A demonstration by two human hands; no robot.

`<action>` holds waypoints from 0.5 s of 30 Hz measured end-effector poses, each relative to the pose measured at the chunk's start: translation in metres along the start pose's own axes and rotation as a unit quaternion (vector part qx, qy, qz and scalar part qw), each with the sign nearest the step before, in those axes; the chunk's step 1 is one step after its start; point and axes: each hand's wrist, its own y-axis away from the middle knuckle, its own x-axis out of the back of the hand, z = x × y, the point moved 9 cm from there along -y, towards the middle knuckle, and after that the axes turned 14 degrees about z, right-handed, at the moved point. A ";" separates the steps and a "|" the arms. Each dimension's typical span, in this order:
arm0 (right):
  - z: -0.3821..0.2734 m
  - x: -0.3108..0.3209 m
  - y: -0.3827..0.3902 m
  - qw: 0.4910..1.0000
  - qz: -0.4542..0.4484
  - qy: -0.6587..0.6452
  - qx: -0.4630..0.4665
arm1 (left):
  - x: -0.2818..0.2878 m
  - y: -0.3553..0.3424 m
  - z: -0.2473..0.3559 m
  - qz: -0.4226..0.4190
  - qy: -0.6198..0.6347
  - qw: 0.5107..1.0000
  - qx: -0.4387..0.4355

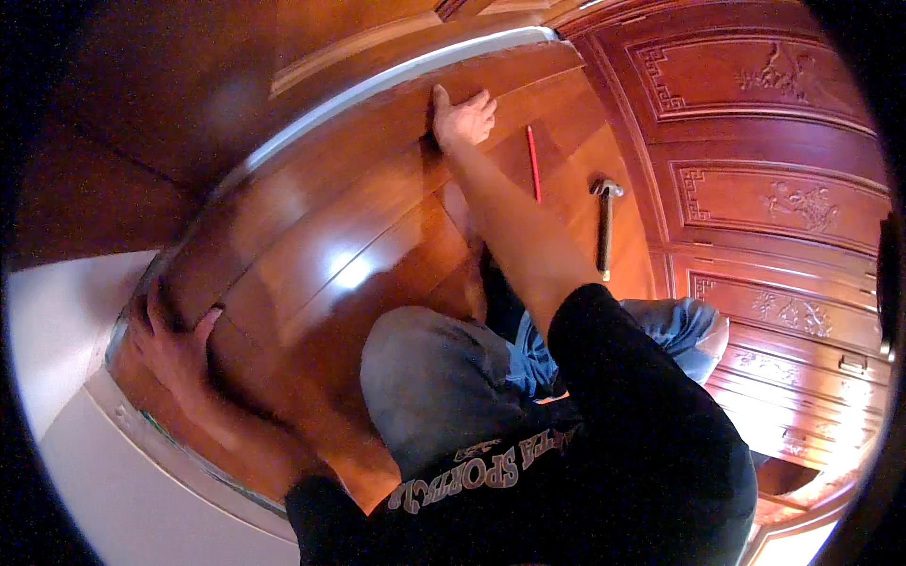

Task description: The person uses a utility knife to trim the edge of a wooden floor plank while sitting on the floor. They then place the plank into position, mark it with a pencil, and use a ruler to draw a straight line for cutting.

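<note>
My left hand (175, 344) is spread at the far left of the wooden floor, fingers on the outermost plank (264, 203) near the wall edge. My right hand (461, 120) lies on that row of planks farther along, fingers apart. Beside it on the floorboards (377, 264) is a thin red stick (533, 160), possibly a pencil. Further right lies a hammer (604, 222) with a metal head. A pale strip (377, 71) runs along the planks' outer edge.
My bent legs (425, 377) are on the floor below my right arm. Carved reddish wooden panels (755, 123) line the right side. A white wall (66, 330) is at the left, and brown woodwork (170, 75) borders the top left.
</note>
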 end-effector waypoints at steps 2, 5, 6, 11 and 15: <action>-0.006 0.005 0.004 0.999 -0.016 -0.030 -0.003 | -0.007 0.011 -0.016 0.036 -0.010 0.999 0.002; -0.006 0.011 0.005 0.998 -0.022 -0.057 0.012 | -0.009 0.014 -0.023 0.030 -0.013 0.999 -0.003; -0.006 0.012 0.004 0.998 -0.019 -0.061 0.021 | -0.009 0.013 -0.021 0.019 -0.012 1.000 -0.004; 0.003 -0.007 -0.005 0.987 0.072 -0.044 0.139 | 0.015 -0.001 -0.001 -0.029 0.031 0.998 0.046; 0.028 -0.017 -0.034 0.985 0.039 -0.086 0.141 | -0.010 0.010 -0.018 0.024 -0.018 0.999 0.017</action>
